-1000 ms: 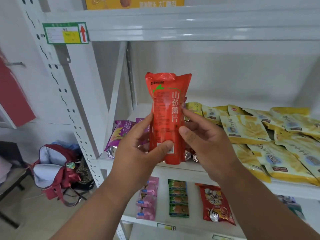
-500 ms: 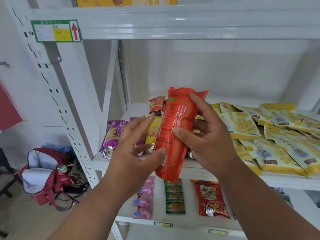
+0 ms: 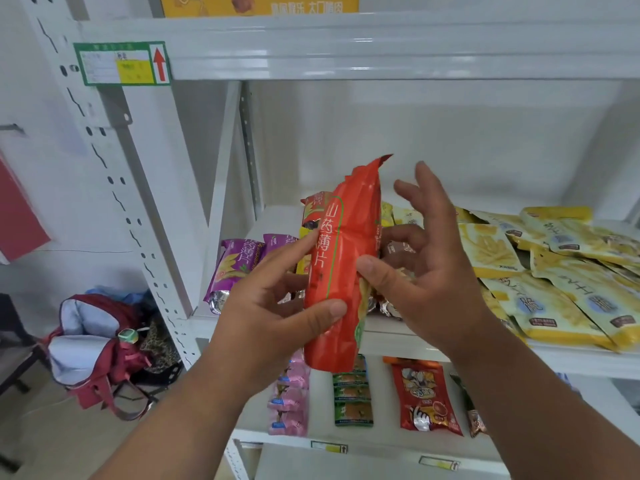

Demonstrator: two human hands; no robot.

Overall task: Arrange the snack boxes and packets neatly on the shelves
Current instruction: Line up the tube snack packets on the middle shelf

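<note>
Two hands at frame centre: left hand (image 3: pixel 273 306) grips red packet (image 3: pixel 341 268); right hand (image 3: pixel 426 268) released, thumb touching. Lay flat beside purple packets (image 3: pixel 239 261).

Bright, even, diffuse light — shadows stay soft. Above the hands, glare streaks the white shelf edge (image 3: pixel 381 46); the right hand (image 3: pixel 426 268) has slightly smeared fingertips. Wide-angle bending bows the upright post (image 3: pixel 114 188) left of the hands — fine print looks soft.

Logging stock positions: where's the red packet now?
In the head view, centre: red packet upright in the left hand, before the middle shelf, purple packets left.
</note>
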